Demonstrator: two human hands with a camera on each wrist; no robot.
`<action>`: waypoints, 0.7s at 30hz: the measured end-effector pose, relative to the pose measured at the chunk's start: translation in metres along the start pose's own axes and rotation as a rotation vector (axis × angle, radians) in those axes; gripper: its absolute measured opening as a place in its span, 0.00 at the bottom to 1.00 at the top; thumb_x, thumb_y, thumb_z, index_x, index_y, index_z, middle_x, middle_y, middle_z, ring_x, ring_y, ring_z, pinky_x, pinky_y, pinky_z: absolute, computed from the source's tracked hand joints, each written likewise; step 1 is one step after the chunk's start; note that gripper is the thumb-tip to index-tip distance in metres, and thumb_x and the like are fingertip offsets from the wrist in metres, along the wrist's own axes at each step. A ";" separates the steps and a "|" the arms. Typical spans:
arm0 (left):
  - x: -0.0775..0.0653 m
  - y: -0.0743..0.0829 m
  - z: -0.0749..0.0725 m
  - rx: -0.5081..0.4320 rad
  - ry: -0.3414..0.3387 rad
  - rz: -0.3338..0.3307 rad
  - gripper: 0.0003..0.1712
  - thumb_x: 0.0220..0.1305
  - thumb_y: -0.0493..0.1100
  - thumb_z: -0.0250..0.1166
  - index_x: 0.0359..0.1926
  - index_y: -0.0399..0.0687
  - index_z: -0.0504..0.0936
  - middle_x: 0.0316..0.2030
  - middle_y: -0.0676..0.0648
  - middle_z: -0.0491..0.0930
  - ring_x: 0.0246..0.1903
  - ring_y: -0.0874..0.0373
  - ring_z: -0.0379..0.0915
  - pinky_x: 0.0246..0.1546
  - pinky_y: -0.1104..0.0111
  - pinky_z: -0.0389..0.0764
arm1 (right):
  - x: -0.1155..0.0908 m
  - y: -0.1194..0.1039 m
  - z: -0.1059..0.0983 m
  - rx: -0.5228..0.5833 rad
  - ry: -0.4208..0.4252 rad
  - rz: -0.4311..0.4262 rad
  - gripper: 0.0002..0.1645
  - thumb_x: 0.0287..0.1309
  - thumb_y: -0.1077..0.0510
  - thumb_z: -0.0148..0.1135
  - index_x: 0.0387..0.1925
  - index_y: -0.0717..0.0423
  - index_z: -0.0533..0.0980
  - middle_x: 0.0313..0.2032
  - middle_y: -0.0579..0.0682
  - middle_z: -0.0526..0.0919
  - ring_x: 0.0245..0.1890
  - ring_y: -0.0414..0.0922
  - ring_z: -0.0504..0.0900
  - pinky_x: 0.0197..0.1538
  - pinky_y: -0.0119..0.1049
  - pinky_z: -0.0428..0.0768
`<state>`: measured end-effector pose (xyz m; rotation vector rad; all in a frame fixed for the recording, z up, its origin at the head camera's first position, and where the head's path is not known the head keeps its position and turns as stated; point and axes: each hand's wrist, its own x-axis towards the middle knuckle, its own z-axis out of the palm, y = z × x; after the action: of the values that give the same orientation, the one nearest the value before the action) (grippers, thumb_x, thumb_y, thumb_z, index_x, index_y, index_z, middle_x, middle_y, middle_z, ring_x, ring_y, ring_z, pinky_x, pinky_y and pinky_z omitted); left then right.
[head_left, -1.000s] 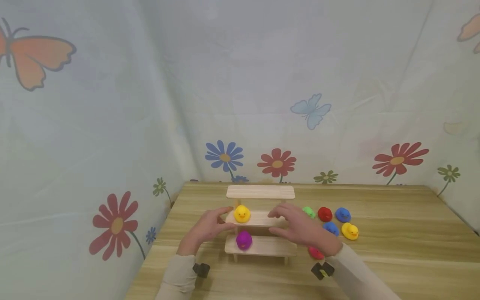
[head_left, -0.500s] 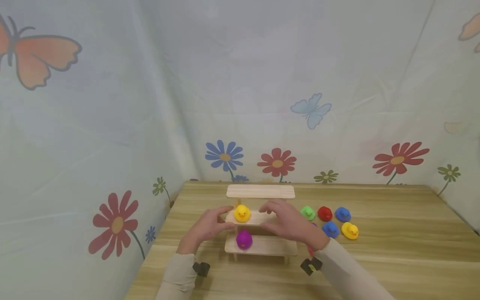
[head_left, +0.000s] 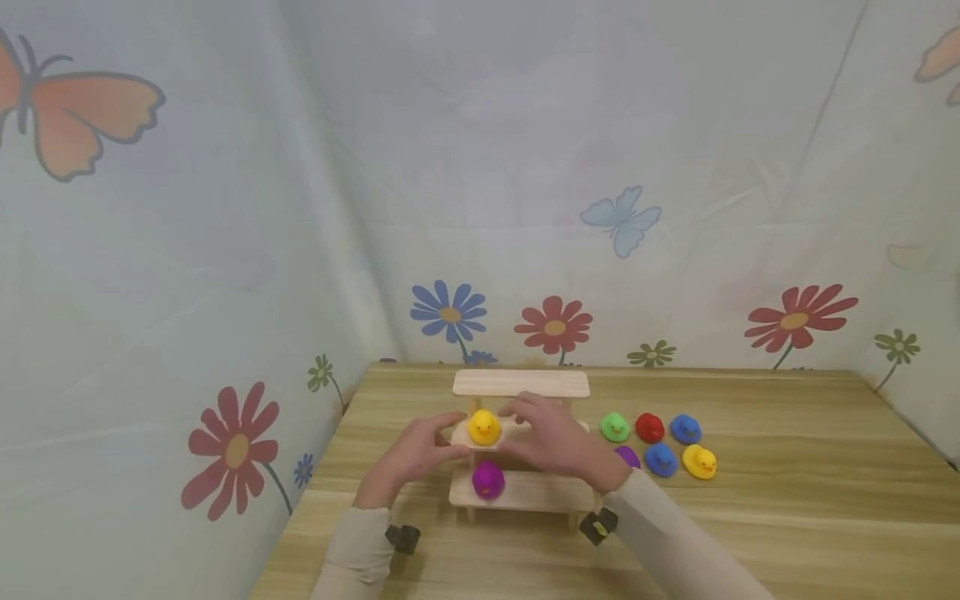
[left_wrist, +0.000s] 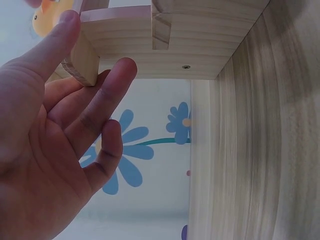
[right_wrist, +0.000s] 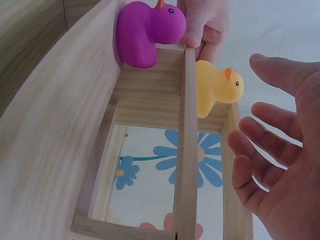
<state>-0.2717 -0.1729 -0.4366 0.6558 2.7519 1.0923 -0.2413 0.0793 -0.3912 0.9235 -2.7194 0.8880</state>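
Observation:
A three-tier wooden stand point(head_left: 521, 383) stands on the table. On the left end of its middle tier sits a yellow rubber duck point(head_left: 484, 427). A purple rubber duck point(head_left: 488, 481) sits below it on the lowest tier. My left hand point(head_left: 412, 454) grips the left end of the middle tier, its thumb and fingers on either side of the board point(left_wrist: 82, 62). My right hand point(head_left: 555, 437) hovers over the middle tier just right of the yellow duck, thumb and fingers spread apart. The right wrist view shows a gap between these fingers and the yellow duck point(right_wrist: 215, 87).
Right of the stand, several rubber ducks lie on the wooden table point(head_left: 787, 467): green point(head_left: 615, 427), red point(head_left: 650, 428), two blue, one of them farther back point(head_left: 686, 429), yellow point(head_left: 700, 462), and a purple one point(head_left: 627, 457) partly behind my right arm. A flower-printed curtain point(head_left: 510, 167) hangs behind.
My right hand has moved left along the middle tier toward the yellow duck, uncovering the green duck and part of a purple one. My left hand and the stand have stayed put.

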 end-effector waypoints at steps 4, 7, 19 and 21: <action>0.000 0.000 0.000 0.004 0.001 0.004 0.38 0.56 0.59 0.66 0.64 0.49 0.69 0.48 0.42 0.80 0.34 0.59 0.78 0.32 0.67 0.78 | 0.005 0.000 0.004 -0.010 -0.004 0.007 0.27 0.52 0.45 0.68 0.53 0.49 0.75 0.47 0.46 0.77 0.44 0.46 0.78 0.44 0.35 0.77; 0.000 -0.001 0.001 0.000 0.002 0.007 0.38 0.56 0.59 0.66 0.64 0.49 0.69 0.47 0.42 0.80 0.33 0.59 0.78 0.32 0.67 0.78 | 0.008 0.001 0.007 -0.008 -0.003 0.006 0.30 0.52 0.44 0.68 0.55 0.49 0.75 0.48 0.46 0.77 0.43 0.45 0.77 0.44 0.34 0.77; 0.000 -0.001 0.001 0.002 0.006 0.019 0.39 0.56 0.60 0.65 0.64 0.48 0.68 0.43 0.43 0.81 0.31 0.60 0.78 0.30 0.68 0.78 | 0.019 0.002 0.017 -0.013 -0.006 -0.071 0.31 0.52 0.49 0.69 0.58 0.51 0.73 0.48 0.44 0.77 0.36 0.42 0.76 0.39 0.28 0.77; 0.001 -0.001 0.002 0.004 0.008 0.021 0.39 0.56 0.60 0.65 0.64 0.48 0.68 0.43 0.43 0.81 0.31 0.61 0.78 0.30 0.68 0.78 | 0.020 0.002 0.018 -0.026 -0.009 -0.077 0.30 0.52 0.49 0.69 0.57 0.51 0.74 0.46 0.43 0.76 0.35 0.41 0.76 0.39 0.28 0.76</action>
<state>-0.2722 -0.1722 -0.4385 0.6835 2.7608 1.0956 -0.2573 0.0601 -0.4012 1.0221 -2.6755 0.8343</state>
